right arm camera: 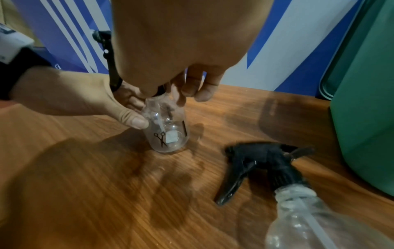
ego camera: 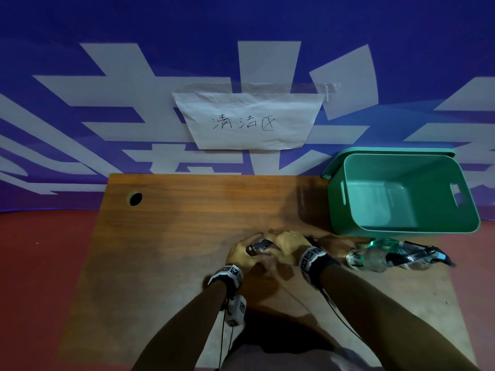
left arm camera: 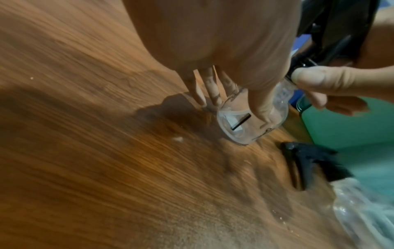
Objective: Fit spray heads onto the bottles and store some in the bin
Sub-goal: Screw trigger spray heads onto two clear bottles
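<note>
A clear bottle (right arm camera: 168,133) with a scissors print stands upright on the wooden table (ego camera: 174,236). My left hand (right arm camera: 119,109) grips its side, thumb on the shoulder; the same hand (left arm camera: 234,101) wraps the bottle (left arm camera: 245,128) from above. My right hand (right arm camera: 183,91) pinches the black spray head (right arm camera: 110,67) at the bottle's neck, and its trigger sticks up to the left. In the head view both hands, left (ego camera: 241,250) and right (ego camera: 289,245), meet round the spray head (ego camera: 261,246). The neck joint is hidden by fingers.
An open green bin (ego camera: 401,226) with nothing inside stands at the table's back right, its lid behind it. Several clear bottles (ego camera: 375,259) with black spray heads (ego camera: 417,254) lie in front of it. One lying bottle (right arm camera: 309,227) and its head (right arm camera: 262,161) are near my right wrist.
</note>
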Motion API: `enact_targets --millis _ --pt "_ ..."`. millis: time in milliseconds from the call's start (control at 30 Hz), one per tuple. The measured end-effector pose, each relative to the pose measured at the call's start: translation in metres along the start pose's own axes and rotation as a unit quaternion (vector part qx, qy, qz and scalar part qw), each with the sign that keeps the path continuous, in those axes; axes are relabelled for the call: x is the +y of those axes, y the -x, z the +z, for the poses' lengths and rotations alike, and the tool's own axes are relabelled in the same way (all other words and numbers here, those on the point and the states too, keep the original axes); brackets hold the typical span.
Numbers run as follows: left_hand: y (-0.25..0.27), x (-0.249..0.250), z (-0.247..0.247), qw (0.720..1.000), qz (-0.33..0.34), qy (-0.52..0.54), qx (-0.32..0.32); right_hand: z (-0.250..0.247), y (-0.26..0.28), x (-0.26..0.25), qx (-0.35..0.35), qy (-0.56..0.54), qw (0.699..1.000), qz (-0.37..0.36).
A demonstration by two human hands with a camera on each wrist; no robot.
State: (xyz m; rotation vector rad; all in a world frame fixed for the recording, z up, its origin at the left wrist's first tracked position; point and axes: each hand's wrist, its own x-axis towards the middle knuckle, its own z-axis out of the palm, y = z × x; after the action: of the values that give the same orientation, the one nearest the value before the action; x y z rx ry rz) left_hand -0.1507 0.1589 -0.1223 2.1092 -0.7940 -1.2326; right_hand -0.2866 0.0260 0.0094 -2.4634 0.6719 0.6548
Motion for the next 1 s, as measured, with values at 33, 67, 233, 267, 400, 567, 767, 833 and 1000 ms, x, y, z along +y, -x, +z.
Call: enact_targets --millis 33,67,233,267,400,567,767,833,1000 --pt "-0.001 0.000 0.000 1.000 -0.003 -0.003 -0.001 0.008 -0.004 0.003 0.009 0.000 1.000 0.001" --pt "-0.001 0.000 0.000 1.000 -0.006 -0.006 -0.001 0.013 -0.005 0.005 0.008 -0.001 1.000 0.011" --pt "-0.003 0.004 -0.006 0.999 0.014 -0.039 -0.008 0.002 -0.002 0.001 0.005 0.005 1.000 0.025" --pt "-0.003 0.005 -0.007 0.999 0.017 -0.047 -0.008 -0.008 -0.001 -0.002 -0.010 0.017 0.999 0.027" --pt "-0.006 0.000 -0.004 0.999 0.008 -0.046 -0.001 0.000 -0.010 -0.005 -0.010 0.025 0.999 0.042" --pt "-0.006 0.005 -0.002 0.998 -0.018 -0.063 0.005 0.011 -0.010 -0.011 0.011 0.023 0.999 0.047" --pt "-0.005 0.009 -0.008 0.996 -0.008 -0.085 0.002 0.010 -0.001 0.004 -0.004 -0.028 0.997 0.071" --pt "-0.002 0.010 -0.010 0.996 -0.007 -0.085 0.001 0.007 0.021 0.015 -0.052 -0.022 0.993 0.102" --pt "0.004 0.004 -0.015 0.996 -0.015 -0.091 -0.019 0.042 0.010 0.075 0.077 0.028 0.978 0.190"
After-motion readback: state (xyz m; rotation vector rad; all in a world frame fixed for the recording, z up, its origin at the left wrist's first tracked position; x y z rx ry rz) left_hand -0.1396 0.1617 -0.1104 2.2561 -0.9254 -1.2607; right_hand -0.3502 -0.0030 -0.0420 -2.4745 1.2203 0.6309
